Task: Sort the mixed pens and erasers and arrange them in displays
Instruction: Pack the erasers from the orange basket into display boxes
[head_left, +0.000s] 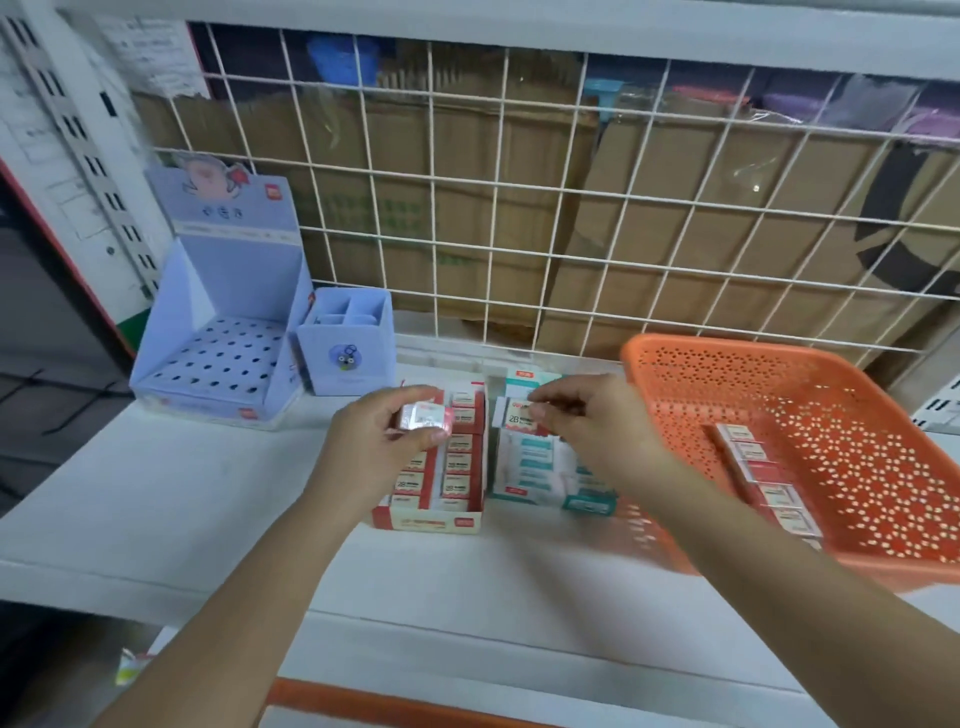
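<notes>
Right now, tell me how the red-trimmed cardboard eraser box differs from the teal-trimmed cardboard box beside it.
The red-trimmed box holds red-banded erasers; the teal-trimmed box holds teal-banded ones. The red-trimmed box lies left, by the left hand; the teal-trimmed box lies right, by the right hand, nearer the orange plastic basket. Both are open-topped trays.

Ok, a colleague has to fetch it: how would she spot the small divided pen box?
Follow the white wire grid to its lower left, where two lilac cardboard displays stand. The pen box is the smaller, right one: open compartments on top, while its taller neighbour has a perforated floor.
</notes>
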